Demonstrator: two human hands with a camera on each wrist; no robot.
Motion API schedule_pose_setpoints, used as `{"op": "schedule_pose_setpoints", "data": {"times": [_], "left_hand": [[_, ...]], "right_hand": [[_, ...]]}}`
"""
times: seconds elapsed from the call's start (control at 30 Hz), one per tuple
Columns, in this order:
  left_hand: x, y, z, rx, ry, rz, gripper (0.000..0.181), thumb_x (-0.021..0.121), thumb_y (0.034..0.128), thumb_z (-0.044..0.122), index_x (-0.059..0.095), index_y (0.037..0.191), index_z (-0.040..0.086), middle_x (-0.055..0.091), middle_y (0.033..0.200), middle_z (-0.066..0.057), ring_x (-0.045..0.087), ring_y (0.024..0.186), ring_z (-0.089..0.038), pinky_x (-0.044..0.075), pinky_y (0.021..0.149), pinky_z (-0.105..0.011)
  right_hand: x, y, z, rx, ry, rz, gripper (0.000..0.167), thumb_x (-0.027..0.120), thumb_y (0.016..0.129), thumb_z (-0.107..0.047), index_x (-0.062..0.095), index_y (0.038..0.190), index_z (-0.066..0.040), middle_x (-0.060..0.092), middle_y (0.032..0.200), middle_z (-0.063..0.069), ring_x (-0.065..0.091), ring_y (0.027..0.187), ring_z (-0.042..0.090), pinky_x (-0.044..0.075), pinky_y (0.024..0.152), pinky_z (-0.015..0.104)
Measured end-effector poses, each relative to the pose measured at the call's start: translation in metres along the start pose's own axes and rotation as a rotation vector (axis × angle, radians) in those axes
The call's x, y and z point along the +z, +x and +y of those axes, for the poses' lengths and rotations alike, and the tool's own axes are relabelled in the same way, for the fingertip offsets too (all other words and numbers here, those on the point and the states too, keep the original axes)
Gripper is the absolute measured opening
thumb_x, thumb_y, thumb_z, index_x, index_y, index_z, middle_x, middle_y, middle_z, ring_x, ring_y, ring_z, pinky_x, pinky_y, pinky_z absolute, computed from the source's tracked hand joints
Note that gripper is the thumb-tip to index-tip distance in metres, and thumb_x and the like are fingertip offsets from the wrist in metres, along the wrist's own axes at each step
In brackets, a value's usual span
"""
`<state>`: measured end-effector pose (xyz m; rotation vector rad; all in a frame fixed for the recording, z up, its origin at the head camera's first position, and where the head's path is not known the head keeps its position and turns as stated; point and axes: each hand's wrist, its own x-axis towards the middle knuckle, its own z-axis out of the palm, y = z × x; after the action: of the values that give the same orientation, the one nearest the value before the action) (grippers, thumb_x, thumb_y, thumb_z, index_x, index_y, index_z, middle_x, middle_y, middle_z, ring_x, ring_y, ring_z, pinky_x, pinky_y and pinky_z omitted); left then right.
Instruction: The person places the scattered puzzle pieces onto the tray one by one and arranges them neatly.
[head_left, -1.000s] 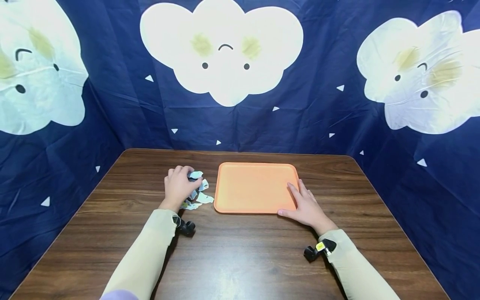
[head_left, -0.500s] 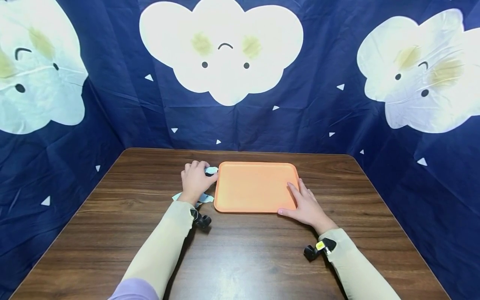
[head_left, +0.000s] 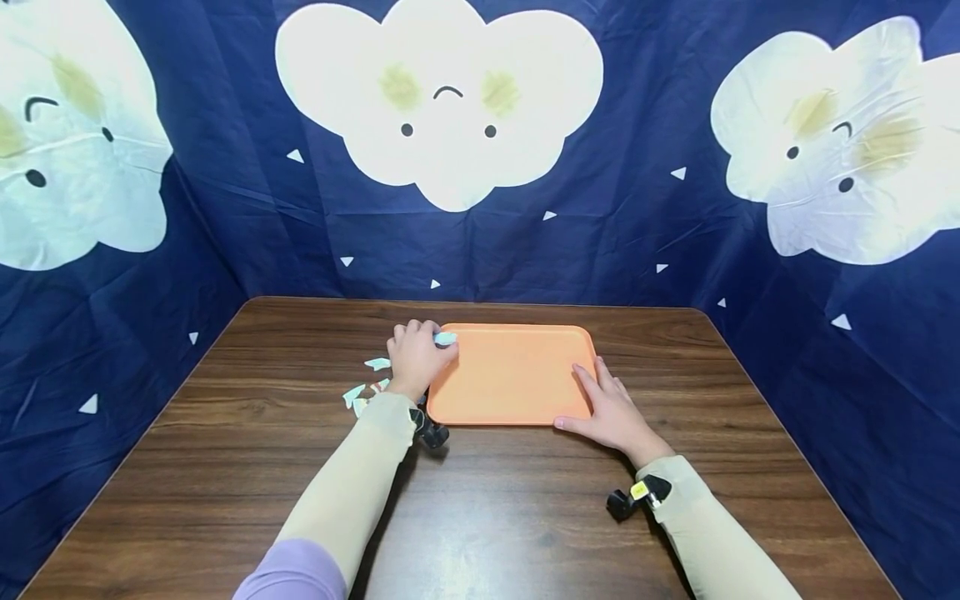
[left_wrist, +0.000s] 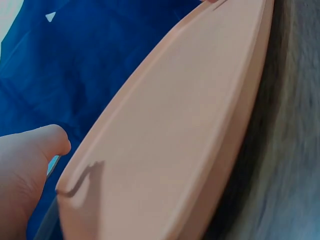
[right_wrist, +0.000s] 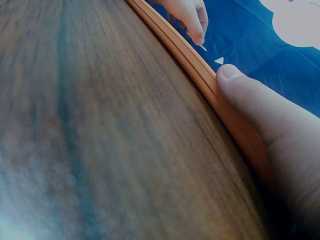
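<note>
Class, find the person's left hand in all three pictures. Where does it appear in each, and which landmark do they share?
Head: the left hand is just left of centre, at the left end of the orange tray.
Left wrist: lower left, cut off by the picture's left edge.
Right wrist: at the top, just right of centre.
Shared landmark: the orange tray.

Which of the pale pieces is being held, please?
The piece in the left grip, near the tray; the other visible pieces lie on the table.
</note>
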<state>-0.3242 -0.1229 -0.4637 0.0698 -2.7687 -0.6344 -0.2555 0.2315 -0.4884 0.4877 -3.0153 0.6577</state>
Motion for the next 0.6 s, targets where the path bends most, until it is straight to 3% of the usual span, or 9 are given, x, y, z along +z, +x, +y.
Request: {"op": "schedule_pose_setpoints", "data": {"times": [0.27,0.6], "left_hand": [[0.013,0.005,0.017,-0.004,0.061,-0.026,0.049,0.067,0.0847,0.052,0.066,0.112,0.012,0.059,0.114,-0.013,0.043,0.107,-0.038,0.033,0.094,-0.055],[0.020,0.009,0.027,-0.008,0.135,-0.056,0.051,0.068,0.0867,0.054,0.066,0.111,0.009,0.059,0.115,-0.013,0.042,0.112,-0.039,0.030,0.098,-0.056]], "right_hand": [[0.002,0.001,0.002,-0.002,-0.005,0.010,0.112,0.066,0.075,-0.080,0.028,0.161,-0.019,0.005,0.166,0.026,0.018,0.145,0.057,0.025,0.110,0.070],[0.002,0.001,0.002,-0.006,-0.008,0.010,0.112,0.065,0.074,-0.081,0.029,0.160,-0.019,0.005,0.166,0.026,0.018,0.145,0.057,0.026,0.110,0.071]]}}
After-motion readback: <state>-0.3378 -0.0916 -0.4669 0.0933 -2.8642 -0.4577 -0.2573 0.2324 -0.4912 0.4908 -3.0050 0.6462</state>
